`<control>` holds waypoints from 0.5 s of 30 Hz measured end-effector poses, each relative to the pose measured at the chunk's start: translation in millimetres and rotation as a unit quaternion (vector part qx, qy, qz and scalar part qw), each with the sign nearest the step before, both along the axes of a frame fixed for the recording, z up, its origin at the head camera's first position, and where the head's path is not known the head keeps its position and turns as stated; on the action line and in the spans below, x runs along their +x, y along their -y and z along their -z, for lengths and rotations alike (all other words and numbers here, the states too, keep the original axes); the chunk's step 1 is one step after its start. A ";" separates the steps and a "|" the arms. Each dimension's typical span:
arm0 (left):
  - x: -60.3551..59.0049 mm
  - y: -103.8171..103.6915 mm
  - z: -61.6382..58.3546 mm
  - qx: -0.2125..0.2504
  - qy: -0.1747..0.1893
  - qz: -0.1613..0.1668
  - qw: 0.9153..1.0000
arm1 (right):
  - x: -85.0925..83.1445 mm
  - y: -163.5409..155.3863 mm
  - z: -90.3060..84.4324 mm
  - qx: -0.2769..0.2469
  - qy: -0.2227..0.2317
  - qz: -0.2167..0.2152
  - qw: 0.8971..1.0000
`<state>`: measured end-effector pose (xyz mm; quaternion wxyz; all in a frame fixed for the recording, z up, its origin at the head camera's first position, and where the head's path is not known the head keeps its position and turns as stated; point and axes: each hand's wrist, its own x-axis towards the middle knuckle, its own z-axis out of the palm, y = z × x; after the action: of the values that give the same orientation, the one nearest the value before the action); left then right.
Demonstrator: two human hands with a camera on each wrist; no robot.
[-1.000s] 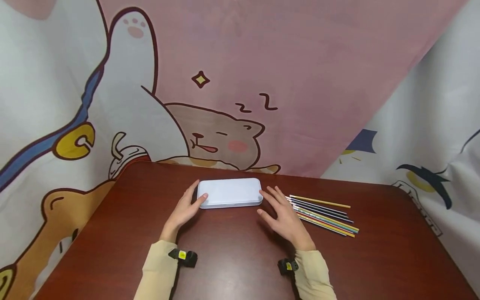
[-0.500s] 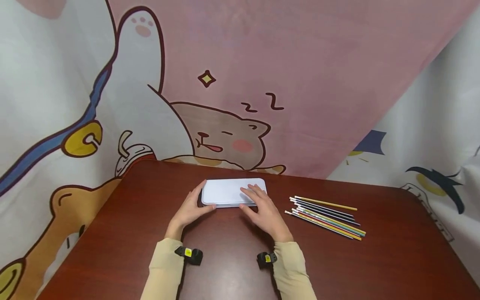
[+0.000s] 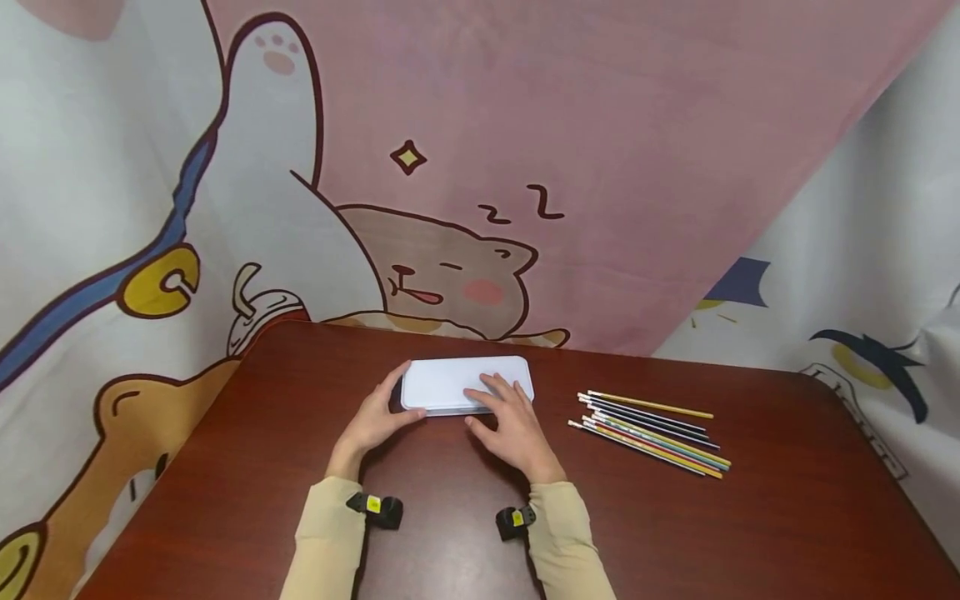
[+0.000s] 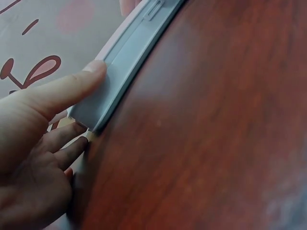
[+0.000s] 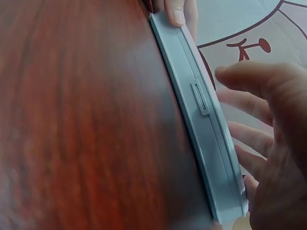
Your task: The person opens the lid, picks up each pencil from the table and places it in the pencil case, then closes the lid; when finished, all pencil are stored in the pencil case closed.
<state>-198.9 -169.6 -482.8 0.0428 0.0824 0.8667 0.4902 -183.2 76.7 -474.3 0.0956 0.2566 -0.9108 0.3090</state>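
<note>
- The left hand (image 3: 370, 421) is gripping the left end of a pale blue pencil case (image 3: 450, 382); in the left wrist view its thumb is pressing on the near side wall (image 4: 112, 79) while the other fingers are curling round the end.
- The right hand (image 3: 513, 425) is resting its straight, slightly spread fingers (image 3: 491, 390) on the lid, with the thumb hanging free in front of the near edge.
- The case is lying flat and closed on the dark red bench (image 3: 465, 533), between the two hands, its small front clasp (image 5: 200, 98) facing the person.
- A loose bundle of coloured pencils (image 3: 648, 433) is lying well to the right of the right hand, apart from the case.
</note>
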 end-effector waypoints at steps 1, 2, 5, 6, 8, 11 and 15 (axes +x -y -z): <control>0.2 0.3 0.0 0.003 0.004 0.001 1.000 | 0.1 0.0 0.1 0.000 -0.001 0.001 1.000; -0.2 0.7 0.2 0.005 0.007 0.004 1.000 | 0.5 -0.1 0.2 0.001 0.000 0.002 1.000; -2.2 1.7 1.8 0.013 0.007 0.018 1.000 | 1.8 -0.3 0.3 -0.002 0.005 0.007 1.000; -2.7 1.8 2.3 0.015 0.007 0.024 1.000 | 2.1 -0.4 0.6 -0.006 0.007 0.008 1.000; -3.2 1.3 2.8 0.014 0.008 0.032 0.999 | 2.9 -1.0 1.6 -0.014 0.012 0.010 1.000; -2.5 -0.2 2.3 0.001 0.008 0.035 0.999 | 3.6 -2.0 4.2 -0.025 0.010 0.009 1.000; -1.2 -2.0 0.7 -0.012 0.007 0.031 0.999 | 4.1 -3.7 7.2 -0.032 0.002 0.005 0.999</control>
<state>-200.1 -167.5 -483.5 0.0647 0.1056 0.8691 0.4788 -179.2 80.3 -481.6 0.1033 0.2479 -0.9019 0.3384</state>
